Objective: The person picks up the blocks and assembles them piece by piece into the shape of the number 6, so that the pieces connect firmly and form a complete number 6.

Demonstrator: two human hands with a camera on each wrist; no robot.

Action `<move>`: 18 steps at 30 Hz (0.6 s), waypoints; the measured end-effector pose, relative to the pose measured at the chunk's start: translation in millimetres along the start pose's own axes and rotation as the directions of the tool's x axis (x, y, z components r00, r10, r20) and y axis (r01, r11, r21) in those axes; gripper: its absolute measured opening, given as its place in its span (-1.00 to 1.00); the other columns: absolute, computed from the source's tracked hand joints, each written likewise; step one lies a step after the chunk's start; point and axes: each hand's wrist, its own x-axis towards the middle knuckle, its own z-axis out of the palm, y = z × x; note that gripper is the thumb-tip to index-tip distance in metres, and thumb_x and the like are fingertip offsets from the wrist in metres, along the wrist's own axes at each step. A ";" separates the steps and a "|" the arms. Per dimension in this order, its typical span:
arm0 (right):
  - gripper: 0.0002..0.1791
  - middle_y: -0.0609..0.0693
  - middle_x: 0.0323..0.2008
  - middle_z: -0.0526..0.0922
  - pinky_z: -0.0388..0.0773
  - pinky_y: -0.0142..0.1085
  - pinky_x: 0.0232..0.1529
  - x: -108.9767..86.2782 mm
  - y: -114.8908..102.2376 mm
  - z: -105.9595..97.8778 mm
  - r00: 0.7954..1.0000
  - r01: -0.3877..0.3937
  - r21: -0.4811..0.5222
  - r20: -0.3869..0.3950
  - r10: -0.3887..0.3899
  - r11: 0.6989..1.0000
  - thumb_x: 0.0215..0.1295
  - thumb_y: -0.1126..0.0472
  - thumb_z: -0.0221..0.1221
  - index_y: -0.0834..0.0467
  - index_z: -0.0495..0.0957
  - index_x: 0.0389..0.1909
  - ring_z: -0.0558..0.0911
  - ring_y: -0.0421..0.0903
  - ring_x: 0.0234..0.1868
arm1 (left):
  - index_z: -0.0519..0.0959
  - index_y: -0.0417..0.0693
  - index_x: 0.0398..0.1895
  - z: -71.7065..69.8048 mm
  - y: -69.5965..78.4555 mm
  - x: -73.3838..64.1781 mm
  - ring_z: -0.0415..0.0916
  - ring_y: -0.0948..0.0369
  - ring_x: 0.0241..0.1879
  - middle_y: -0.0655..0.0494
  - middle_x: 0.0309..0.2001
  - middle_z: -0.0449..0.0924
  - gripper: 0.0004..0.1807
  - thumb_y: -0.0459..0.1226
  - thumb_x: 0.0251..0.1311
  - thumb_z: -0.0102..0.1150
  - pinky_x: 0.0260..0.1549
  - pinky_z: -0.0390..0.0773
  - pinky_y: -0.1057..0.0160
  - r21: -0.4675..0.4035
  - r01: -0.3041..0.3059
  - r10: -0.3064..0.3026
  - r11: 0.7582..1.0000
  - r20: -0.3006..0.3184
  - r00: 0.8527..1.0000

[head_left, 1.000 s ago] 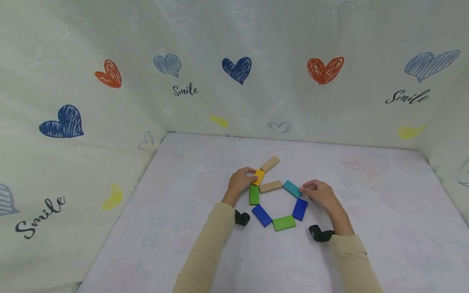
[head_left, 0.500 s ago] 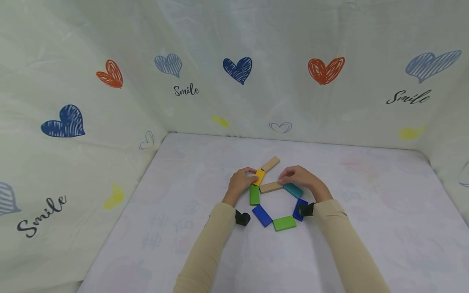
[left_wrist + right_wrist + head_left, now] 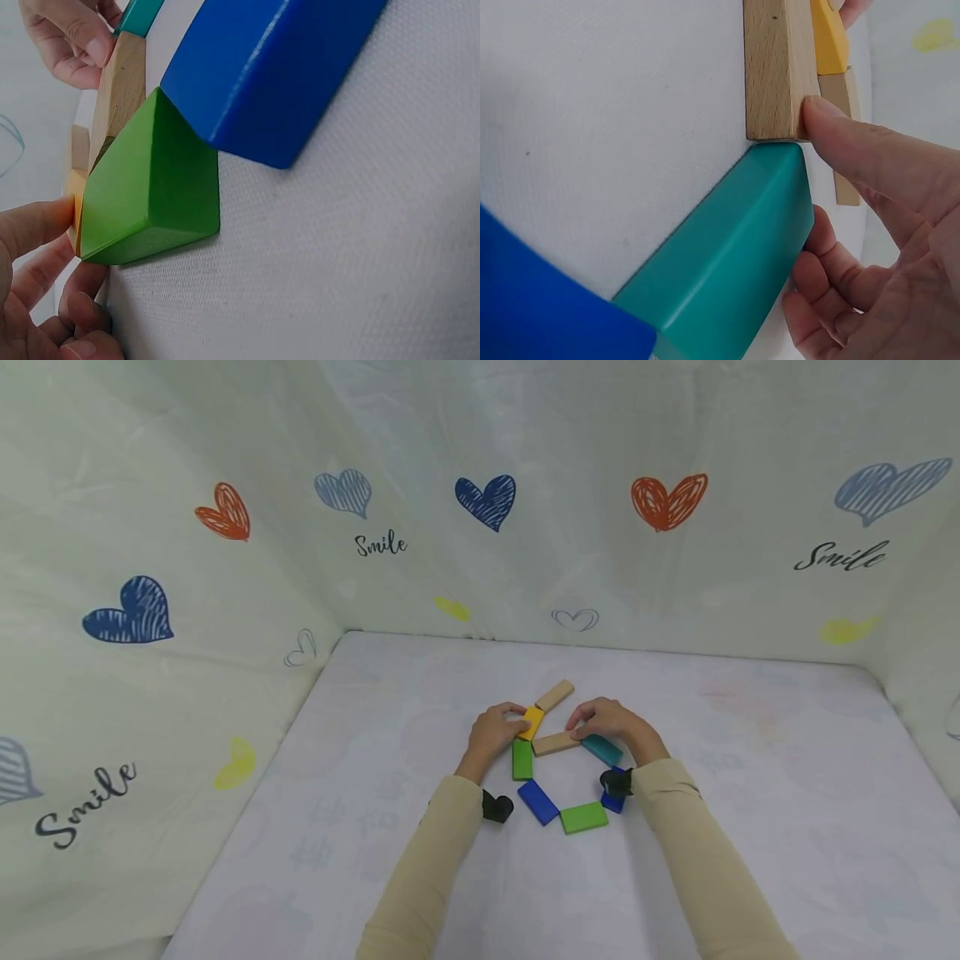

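Note:
Several wooden blocks lie in a ring on the table. My left hand (image 3: 492, 732) pinches the yellow block (image 3: 533, 721) at the ring's upper left, its thumb beside the green block (image 3: 150, 180) in the left wrist view. My right hand (image 3: 609, 720) is at the right end of the plain wood block (image 3: 555, 744). Its thumb (image 3: 855, 142) presses that block in the right wrist view, while the other fingers curl beside the teal block (image 3: 727, 255). The plain block's end touches the teal one. Another plain wood block (image 3: 556, 695) extends from the yellow block's far end.
A blue block (image 3: 538, 802), a second green block (image 3: 584, 817) and another blue block (image 3: 612, 802) close the near side of the ring. Black wrist cameras (image 3: 497, 807) hang low by both wrists. Behind the table (image 3: 375, 693) stands a white curtain (image 3: 570, 552) printed with hearts.
My right hand has moved left from the teal block's right end to the plain wood block's right end. The left hand has stayed on the yellow block, and the blocks look unmoved.

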 end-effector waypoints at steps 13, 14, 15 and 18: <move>-0.85 0.15 -0.04 0.57 0.13 0.12 0.19 1.9 -1.7 1.5 0.999 -0.036 -0.011 -0.024 0.036 0.999 0.16 0.20 0.21 0.16 0.63 -0.28 0.35 0.12 0.07 | 0.60 0.13 -0.04 0.3 -0.2 0.9 0.48 0.04 -0.02 0.00 0.10 0.54 -0.66 -0.06 0.11 0.21 -0.07 0.42 0.10 -0.001 0.003 -0.003 1.000 -0.004 1.000; -0.85 0.15 -0.04 0.58 0.12 0.13 0.19 2.0 -1.7 1.5 0.999 -0.034 -0.012 -0.024 0.034 0.999 0.16 0.20 0.21 0.16 0.63 -0.28 0.35 0.12 0.07 | 0.60 0.13 -0.04 0.2 -0.1 0.7 0.48 0.05 -0.03 -0.01 0.10 0.54 -0.66 -0.06 0.11 0.21 -0.07 0.42 0.10 -0.001 0.004 -0.004 1.000 -0.005 1.000; -0.85 0.15 -0.04 0.58 0.11 0.14 0.19 2.0 -1.7 1.6 0.999 -0.033 -0.013 -0.025 0.033 0.999 0.16 0.20 0.21 0.17 0.63 -0.29 0.34 0.13 0.08 | 0.60 0.13 -0.04 0.1 0.1 0.5 0.48 0.05 -0.03 -0.01 0.10 0.54 -0.67 -0.06 0.11 0.22 -0.07 0.42 0.10 -0.003 0.005 -0.005 1.000 -0.005 1.000; -0.85 0.15 -0.05 0.58 0.14 0.13 0.18 2.0 -2.2 1.9 0.999 -0.034 -0.019 -0.030 0.034 0.999 0.16 0.19 0.21 0.17 0.62 -0.29 0.36 0.12 0.06 | 0.61 0.12 -0.04 0.1 0.1 0.1 0.49 0.04 -0.03 -0.01 0.10 0.54 -0.67 -0.06 0.11 0.22 -0.07 0.42 0.09 -0.006 0.003 -0.003 1.000 -0.006 1.000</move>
